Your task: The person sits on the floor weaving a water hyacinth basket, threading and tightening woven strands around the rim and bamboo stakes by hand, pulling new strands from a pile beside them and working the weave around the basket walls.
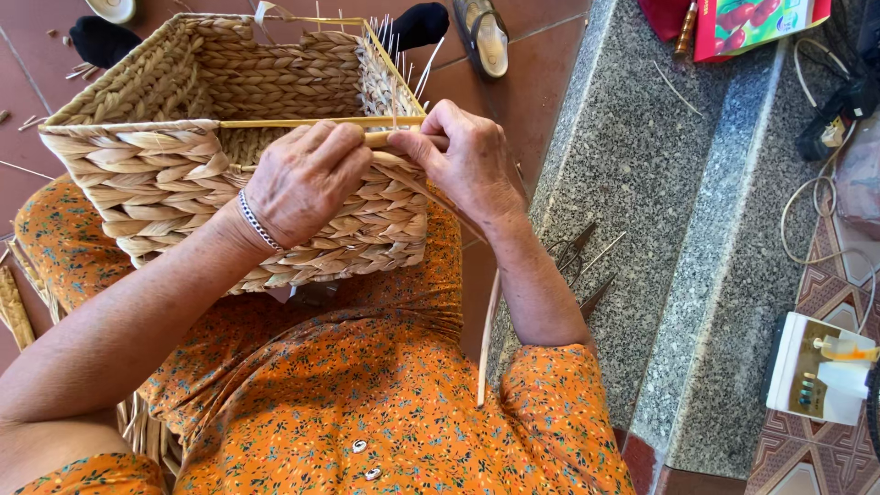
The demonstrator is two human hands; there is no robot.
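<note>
From the head camera, a rectangular woven basket (229,147) of braided pale straw rests on the person's lap, against the orange flowered dress (367,394), its open mouth turned away toward the red tiled floor (532,82). The left hand (307,179) lies curled over the near rim, fingers closed down on the top edge and on a flat pale reed strip (302,123) that runs along it. The right hand (463,156) sits just beside it at the corner, thumb and fingers pinched shut on the same strip where it bends. A longer strand (489,330) hangs down from that corner past the right forearm.

As a judgement, the strip looks stiff and thin, so a sharp bend at the corner could crack or split it, and a loosened pinch could let it spring off the rim and undo the lacing. The basket sits only on the lap, so a hard pull might tip it toward the floor.

The basket itself looks firm and evenly braided, its walls thick and ropey, with loose straw ends (394,37) bristling at the far corner. Dark metal shears (577,252) lie on the grey granite step (660,183) near the right elbow.
</note>
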